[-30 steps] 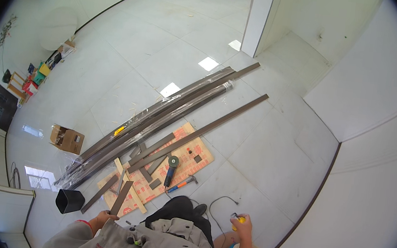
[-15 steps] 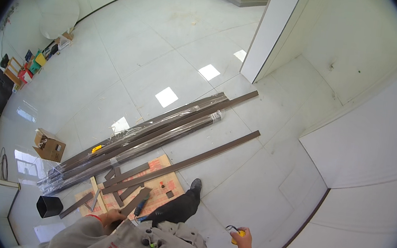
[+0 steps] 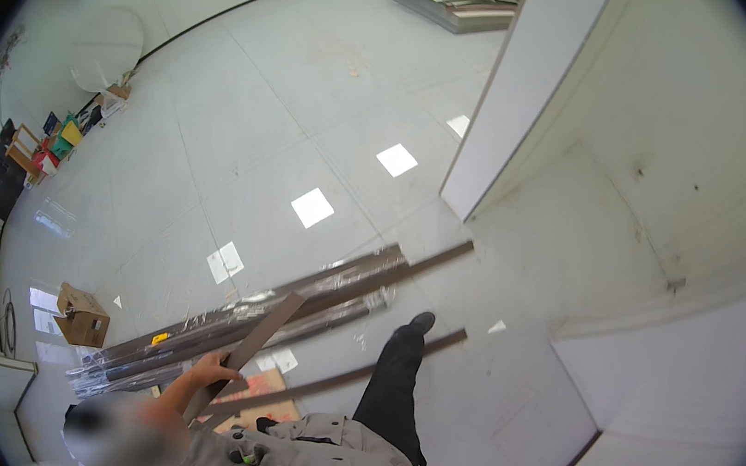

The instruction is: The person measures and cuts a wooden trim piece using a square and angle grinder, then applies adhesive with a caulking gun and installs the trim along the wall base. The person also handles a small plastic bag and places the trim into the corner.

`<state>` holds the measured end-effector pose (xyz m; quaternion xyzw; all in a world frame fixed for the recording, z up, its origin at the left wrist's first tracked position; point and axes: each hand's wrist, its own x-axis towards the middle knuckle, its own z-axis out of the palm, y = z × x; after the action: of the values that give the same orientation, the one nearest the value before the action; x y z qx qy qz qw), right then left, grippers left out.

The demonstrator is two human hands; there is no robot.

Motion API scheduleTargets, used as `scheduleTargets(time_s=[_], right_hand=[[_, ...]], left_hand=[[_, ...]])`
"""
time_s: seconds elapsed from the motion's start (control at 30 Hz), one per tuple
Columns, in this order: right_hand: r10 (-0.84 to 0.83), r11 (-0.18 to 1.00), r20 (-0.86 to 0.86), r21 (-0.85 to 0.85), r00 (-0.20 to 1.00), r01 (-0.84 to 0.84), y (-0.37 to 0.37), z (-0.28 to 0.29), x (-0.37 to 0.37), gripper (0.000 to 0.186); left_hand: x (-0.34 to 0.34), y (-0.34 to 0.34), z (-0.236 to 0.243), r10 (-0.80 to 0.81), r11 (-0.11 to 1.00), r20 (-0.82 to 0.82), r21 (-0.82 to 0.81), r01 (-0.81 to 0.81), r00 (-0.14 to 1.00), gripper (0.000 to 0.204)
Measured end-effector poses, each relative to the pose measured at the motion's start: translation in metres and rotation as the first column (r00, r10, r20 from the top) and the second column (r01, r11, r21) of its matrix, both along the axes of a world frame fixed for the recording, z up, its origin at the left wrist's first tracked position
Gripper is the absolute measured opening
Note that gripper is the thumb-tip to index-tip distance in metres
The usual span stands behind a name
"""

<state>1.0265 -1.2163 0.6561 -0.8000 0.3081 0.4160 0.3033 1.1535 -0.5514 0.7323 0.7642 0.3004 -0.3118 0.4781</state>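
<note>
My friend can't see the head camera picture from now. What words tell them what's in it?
A person's left hand holds a flat brown strip, with long plastic-wrapped strips lying on the shiny pale floor beyond. One black-trousered leg reaches forward, and a cardboard box sits at the left.

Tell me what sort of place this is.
Probably an indoor room being fitted out or renovated: long brown strips, some in clear plastic, lie on the tiled floor, a stack of flat panels sits farther off, and the person's left hand grips a shorter brown strip.
</note>
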Motion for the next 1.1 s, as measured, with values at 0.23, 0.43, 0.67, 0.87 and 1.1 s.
scheduleTargets(time_s=[0.23, 0.43, 0.67, 0.87, 1.1], right_hand=[[0.069, 0.997, 0.155, 0.027, 0.985, -0.074, -0.017, -0.040, 0.391, 0.056], [-0.113, 0.956, 0.333, 0.293, 0.936, 0.012, 0.037, 0.072, 0.748, 0.055], [0.122, 0.962, 0.362, 0.186, 0.924, -0.200, 0.129, 0.050, 0.954, 0.058], [0.155, 0.984, 0.307, 0.037, 0.939, -0.174, 0.219, 0.035, 1.022, 0.053], [0.214, 0.975, 0.123, 0.023, 0.969, -0.219, 0.323, 0.030, 1.152, 0.047]], left_hand=[[0.119, -0.020, -0.042, 0.195, 0.970, -0.205, -0.103, -0.219, 0.959, 0.080], [0.261, -0.053, 0.007, 0.350, 0.929, -0.202, -0.048, -0.366, 0.915, 0.090], [0.393, 0.008, -0.075, 0.485, 0.869, -0.139, -0.034, -0.494, 0.863, 0.089], [0.678, 0.152, -0.080, 0.321, 0.946, -0.070, -0.016, -0.323, 0.944, 0.086], [1.042, 0.309, 0.031, 0.299, 0.954, 0.238, -0.069, -0.291, 0.924, 0.095]])
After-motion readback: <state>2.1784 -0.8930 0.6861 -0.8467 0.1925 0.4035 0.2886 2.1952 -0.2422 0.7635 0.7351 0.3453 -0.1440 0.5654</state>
